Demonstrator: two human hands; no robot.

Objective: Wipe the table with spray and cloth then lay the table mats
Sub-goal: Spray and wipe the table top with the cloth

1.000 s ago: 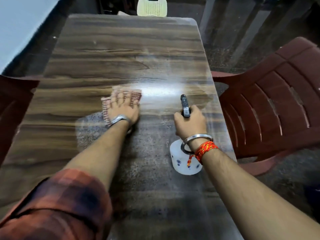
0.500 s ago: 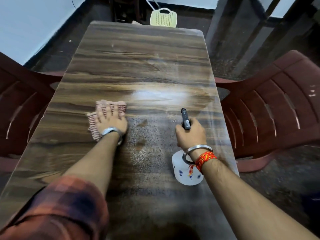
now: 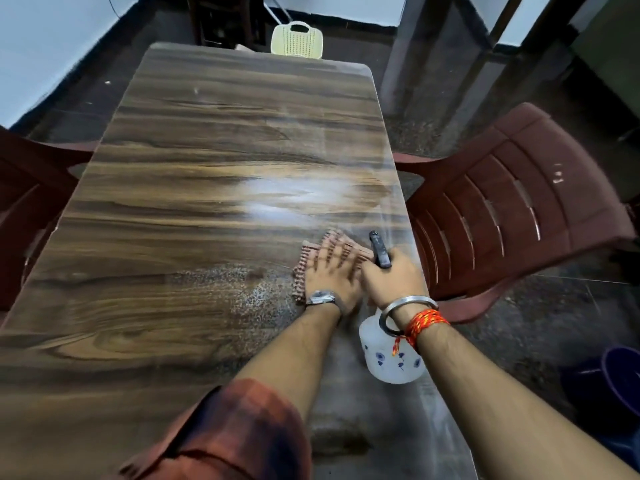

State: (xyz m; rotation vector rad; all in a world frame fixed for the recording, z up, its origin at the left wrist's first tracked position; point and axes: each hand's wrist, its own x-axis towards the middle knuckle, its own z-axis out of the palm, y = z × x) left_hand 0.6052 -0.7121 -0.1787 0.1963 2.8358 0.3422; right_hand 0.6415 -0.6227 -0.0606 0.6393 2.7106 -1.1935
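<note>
Wood-grain table [image 3: 194, 188], glossy, wet speckle beside the hands. Left hand [image 3: 330, 275] flat, fingers spread, pressing cloth [image 3: 302, 261] onto the top. Right hand [image 3: 393, 277] wrapped round spray bottle [image 3: 388, 362] neck, just beside. Cloth judged soft, light, limp: best driven under a flat palm.

Left hand [image 3: 329, 273] is motion-blurred at the fingers & covers most of the pink ribbed cloth [image 3: 304, 261], only edges showing past the fingertips; white plastic spray bottle [image 3: 391, 363] has neck & trigger hidden under right hand [image 3: 393, 277]; dark blue bucket [image 3: 621, 379], far right of that hand, is cut off by the frame edge.
</note>
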